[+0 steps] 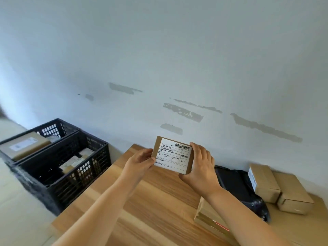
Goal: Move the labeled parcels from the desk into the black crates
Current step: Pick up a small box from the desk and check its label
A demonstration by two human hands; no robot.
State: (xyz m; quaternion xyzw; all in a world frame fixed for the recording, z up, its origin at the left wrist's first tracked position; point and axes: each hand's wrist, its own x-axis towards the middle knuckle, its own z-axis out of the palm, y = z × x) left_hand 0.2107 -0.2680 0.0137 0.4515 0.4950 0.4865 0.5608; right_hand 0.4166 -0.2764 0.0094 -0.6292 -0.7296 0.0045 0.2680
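Note:
A small brown cardboard parcel (172, 155) with a white barcode label faces me, lifted above the wooden desk (150, 201). My left hand (140, 161) grips its left edge and my right hand (200, 167) grips its right edge and lower corner. Two black crates stand on the floor left of the desk: the near crate (71, 176) holds several labeled parcels, and the far crate (51, 128) holds a large brown parcel (24, 145).
On the desk's right side lie a black plastic mailer (239, 189), two brown boxes (264, 181) (294, 196) and a taped carton (211, 219) partly under my right forearm. A pale scuffed wall runs right behind the desk and crates.

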